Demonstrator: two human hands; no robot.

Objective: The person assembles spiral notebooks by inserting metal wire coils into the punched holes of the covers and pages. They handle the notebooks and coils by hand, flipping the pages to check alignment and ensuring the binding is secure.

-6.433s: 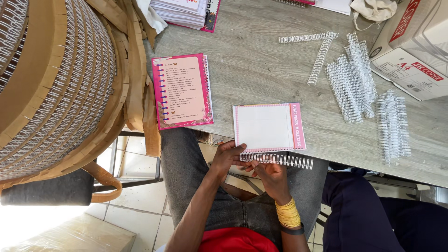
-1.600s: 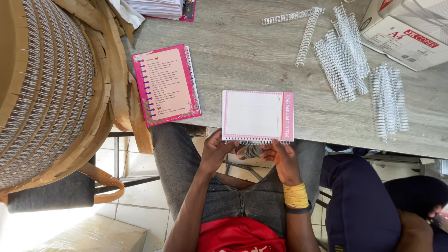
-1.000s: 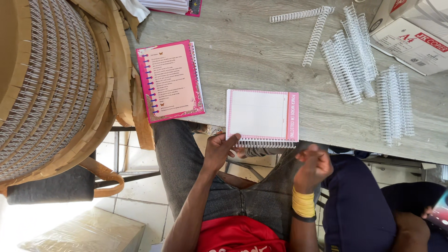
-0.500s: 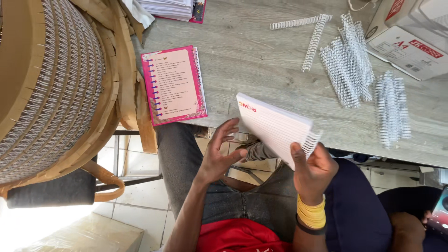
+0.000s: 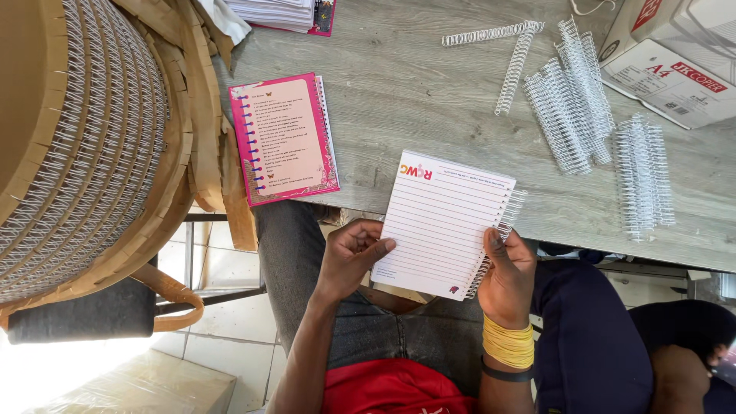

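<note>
A small lined notepad (image 5: 441, 222) with a white wire spiral along its right edge is held over my lap, tilted, its lined page facing me. My right hand (image 5: 507, 270) grips it at the spiral side near the lower corner. My left hand (image 5: 351, 257) touches its lower left edge with the fingertips, fingers curled. A finished pink-covered notebook (image 5: 287, 138) lies flat on the grey wooden table (image 5: 406, 84) to the left.
Several loose white wire spirals (image 5: 571, 107) lie on the table at the right, more of them (image 5: 642, 175) further right. A cardboard box (image 5: 675, 54) stands at the top right, a stack of notebooks (image 5: 287, 11) at the top. A big spool of wire (image 5: 84, 138) fills the left.
The notepad lay flat at the table's edge with both hands at its spiral. My right hand has lifted it off the table and turned it so the lined page faces me.
</note>
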